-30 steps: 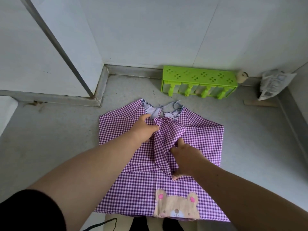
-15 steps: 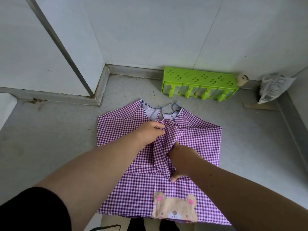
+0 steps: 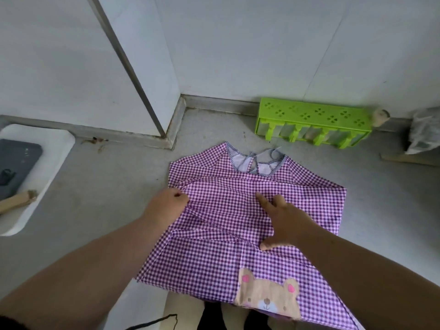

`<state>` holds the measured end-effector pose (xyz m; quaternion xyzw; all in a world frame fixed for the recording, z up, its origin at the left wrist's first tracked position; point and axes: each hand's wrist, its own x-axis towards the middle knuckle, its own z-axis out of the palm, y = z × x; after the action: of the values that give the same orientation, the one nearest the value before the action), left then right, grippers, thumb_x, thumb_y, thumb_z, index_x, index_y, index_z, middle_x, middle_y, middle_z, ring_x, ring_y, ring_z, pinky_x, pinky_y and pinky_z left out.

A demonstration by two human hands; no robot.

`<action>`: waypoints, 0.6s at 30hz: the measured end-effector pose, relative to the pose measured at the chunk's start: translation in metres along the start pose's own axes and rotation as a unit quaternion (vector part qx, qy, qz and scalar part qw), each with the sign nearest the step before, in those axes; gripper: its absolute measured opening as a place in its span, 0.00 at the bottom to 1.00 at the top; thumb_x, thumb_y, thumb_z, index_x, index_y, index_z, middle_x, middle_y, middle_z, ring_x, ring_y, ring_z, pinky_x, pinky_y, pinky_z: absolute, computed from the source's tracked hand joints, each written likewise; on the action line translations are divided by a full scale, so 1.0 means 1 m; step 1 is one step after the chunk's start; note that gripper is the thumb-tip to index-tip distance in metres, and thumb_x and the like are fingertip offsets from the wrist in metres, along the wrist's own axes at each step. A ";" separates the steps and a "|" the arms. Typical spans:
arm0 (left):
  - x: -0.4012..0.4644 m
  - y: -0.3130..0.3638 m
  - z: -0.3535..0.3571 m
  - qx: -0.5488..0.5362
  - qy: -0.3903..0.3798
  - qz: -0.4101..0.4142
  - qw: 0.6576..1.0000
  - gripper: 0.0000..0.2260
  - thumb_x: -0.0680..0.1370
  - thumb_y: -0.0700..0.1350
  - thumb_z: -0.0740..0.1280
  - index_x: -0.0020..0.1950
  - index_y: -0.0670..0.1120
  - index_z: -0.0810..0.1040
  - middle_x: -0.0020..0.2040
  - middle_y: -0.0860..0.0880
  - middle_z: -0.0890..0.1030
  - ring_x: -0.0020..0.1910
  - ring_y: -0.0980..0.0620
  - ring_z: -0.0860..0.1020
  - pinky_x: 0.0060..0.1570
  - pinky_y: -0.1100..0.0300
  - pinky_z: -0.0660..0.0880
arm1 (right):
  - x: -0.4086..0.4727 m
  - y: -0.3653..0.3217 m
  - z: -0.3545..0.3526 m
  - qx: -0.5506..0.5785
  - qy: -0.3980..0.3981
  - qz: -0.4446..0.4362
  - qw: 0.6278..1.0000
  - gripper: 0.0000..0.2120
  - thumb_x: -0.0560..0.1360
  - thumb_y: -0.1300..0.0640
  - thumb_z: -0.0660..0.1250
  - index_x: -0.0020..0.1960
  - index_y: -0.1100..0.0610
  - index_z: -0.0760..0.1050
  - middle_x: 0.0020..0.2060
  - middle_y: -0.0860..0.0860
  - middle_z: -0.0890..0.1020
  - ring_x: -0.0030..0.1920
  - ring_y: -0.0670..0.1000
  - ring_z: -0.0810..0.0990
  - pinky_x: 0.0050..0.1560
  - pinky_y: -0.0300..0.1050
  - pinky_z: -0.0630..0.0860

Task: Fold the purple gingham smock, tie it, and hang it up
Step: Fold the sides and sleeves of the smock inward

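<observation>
The purple gingham smock (image 3: 250, 210) lies spread on the grey floor, its neck toward the green rack (image 3: 314, 125) by the wall. The fold is in hand: a sleeve lies across the chest. The right hand (image 3: 283, 222) presses flat, fingers spread, on the smock's middle; the left hand (image 3: 166, 206) pinches its left edge. Next, probably, the sides need folding inward, then tying with the neck strings (image 3: 262, 160).

Purple-and-white gingham smock (image 3: 257, 194) with tan, pink-eared bear patch (image 3: 266, 298); lime-green rack (image 3: 314, 122); grey floor (image 3: 95, 194).
</observation>
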<state>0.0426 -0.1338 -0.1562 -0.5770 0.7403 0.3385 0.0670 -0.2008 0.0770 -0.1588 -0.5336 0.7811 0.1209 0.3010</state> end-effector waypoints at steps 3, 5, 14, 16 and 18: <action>-0.004 -0.017 -0.004 0.100 -0.032 -0.004 0.994 0.11 0.81 0.49 0.66 0.51 0.48 0.87 0.51 0.47 0.87 0.51 0.47 0.84 0.51 0.54 0.77 | 0.008 0.005 -0.002 0.021 0.037 0.043 0.998 0.60 0.64 0.19 0.64 0.82 0.41 0.36 0.76 0.58 0.58 0.73 0.63 0.69 0.66 0.62 0.76; -0.004 -0.019 -0.003 0.116 -0.027 0.012 0.993 0.10 0.79 0.51 0.70 0.57 0.52 0.87 0.57 0.51 0.86 0.53 0.51 0.84 0.58 0.55 0.79 | 0.008 0.007 -0.004 0.014 0.066 0.049 0.996 0.50 0.70 0.23 0.61 0.83 0.41 0.42 0.75 0.57 0.61 0.72 0.61 0.69 0.65 0.62 0.76; 0.036 -0.019 0.019 0.027 -0.028 -0.099 0.994 0.54 0.65 0.66 0.76 0.82 0.47 0.55 0.76 0.41 0.70 0.72 0.37 0.73 0.72 0.40 0.72 | -0.013 0.024 0.013 0.007 0.087 0.027 0.996 0.35 0.78 0.37 0.64 0.81 0.39 0.53 0.82 0.47 0.55 0.81 0.55 0.56 0.79 0.61 0.59; 0.041 -0.021 0.019 0.011 -0.038 -0.090 0.995 0.51 0.63 0.66 0.75 0.79 0.45 0.62 0.71 0.41 0.74 0.66 0.39 0.78 0.67 0.41 0.76 | -0.017 0.037 0.018 0.032 0.108 0.110 0.988 0.36 0.77 0.35 0.64 0.81 0.40 0.54 0.82 0.49 0.56 0.81 0.56 0.57 0.79 0.63 0.59; 0.036 -0.017 0.016 0.012 -0.042 -0.056 0.997 0.40 0.68 0.63 0.73 0.76 0.46 0.69 0.68 0.43 0.78 0.63 0.40 0.80 0.66 0.42 0.77 | -0.023 0.049 0.025 0.038 0.132 0.175 0.975 0.39 0.74 0.29 0.62 0.81 0.40 0.55 0.82 0.51 0.57 0.80 0.59 0.58 0.78 0.63 0.61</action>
<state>0.0414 -0.1555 -0.1928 -0.6023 0.7070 0.3492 0.1240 -0.2308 0.1274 -0.1713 -0.3877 0.8993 0.0704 0.1898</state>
